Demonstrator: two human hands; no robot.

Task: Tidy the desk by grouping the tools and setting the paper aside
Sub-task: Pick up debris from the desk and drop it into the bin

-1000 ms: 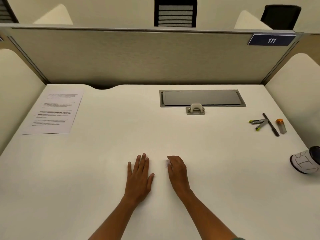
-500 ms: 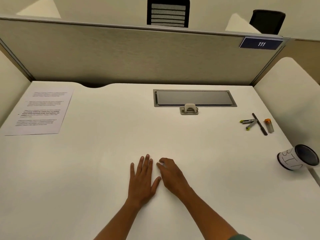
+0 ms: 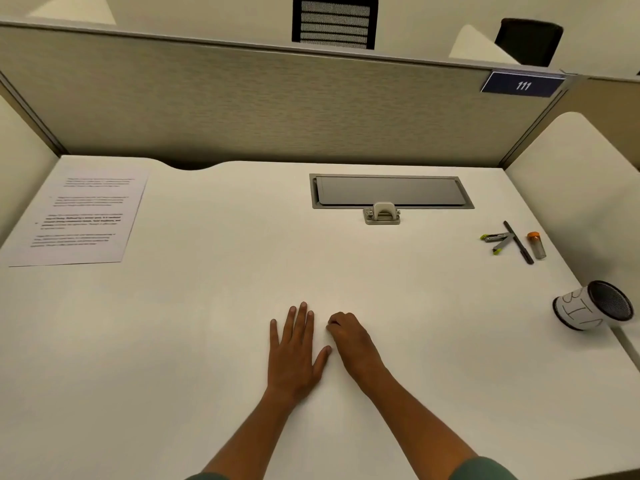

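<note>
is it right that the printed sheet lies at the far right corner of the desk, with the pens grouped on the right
Not quite. The head view shows the printed sheet at the far left corner of the desk. The pens are grouped on the right, as you said.

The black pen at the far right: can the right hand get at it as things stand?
Probably yes: bare desk lies between the right hand and the black pen, though it looks a long stretch.

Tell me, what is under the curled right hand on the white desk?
Nothing shows under the right hand: its fingers are curled down onto the white desk, and they cover whatever might be inside. The left hand lies flat beside it, with only desk around it.
</note>
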